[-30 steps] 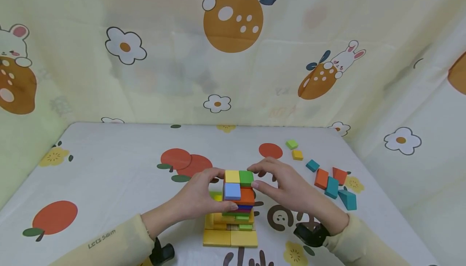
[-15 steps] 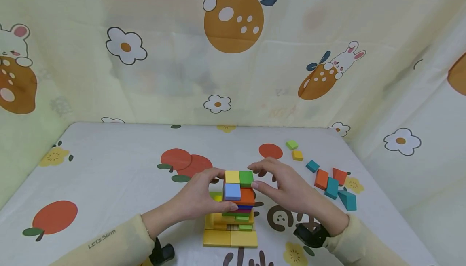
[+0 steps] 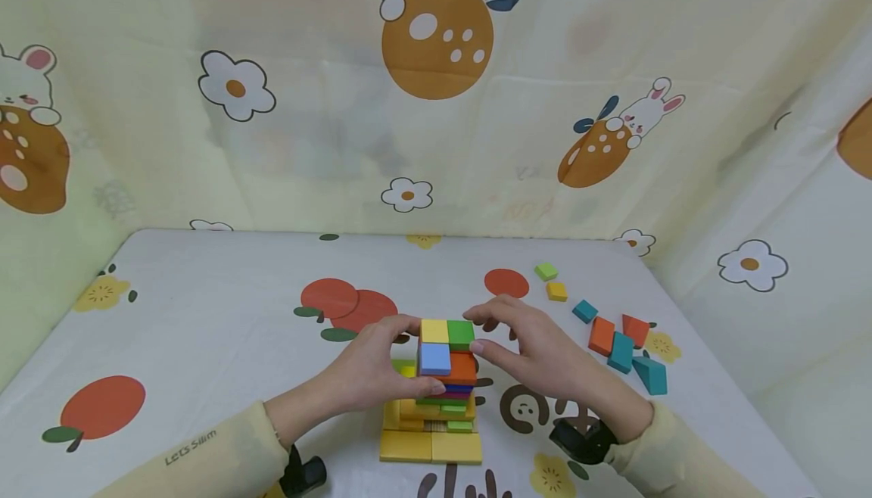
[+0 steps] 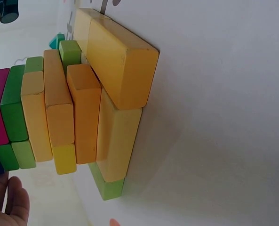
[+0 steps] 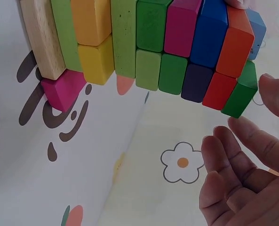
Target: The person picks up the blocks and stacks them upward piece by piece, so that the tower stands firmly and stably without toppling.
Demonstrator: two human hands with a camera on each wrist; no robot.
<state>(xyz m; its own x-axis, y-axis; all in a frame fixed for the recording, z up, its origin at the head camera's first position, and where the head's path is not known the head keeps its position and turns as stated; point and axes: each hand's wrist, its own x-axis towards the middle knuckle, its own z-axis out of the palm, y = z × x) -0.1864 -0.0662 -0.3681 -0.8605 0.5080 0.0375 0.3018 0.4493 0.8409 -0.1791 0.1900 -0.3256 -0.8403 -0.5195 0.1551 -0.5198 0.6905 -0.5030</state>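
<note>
A tower of coloured wooden blocks stands on wide yellow base blocks at the front middle of the table. Its top layer has a yellow, a green, a light blue and an orange block. My left hand curls round the upper layers, thumb in front and fingers behind. My right hand hovers at the tower's right side with relaxed fingers. In the right wrist view its fingers stand just clear of the green corner block. The left wrist view shows the lower layers.
Loose blocks lie at the right of the table: a green one, a yellow one, teal ones and orange ones. A printed cloth covers the table, and curtains close in the back and sides.
</note>
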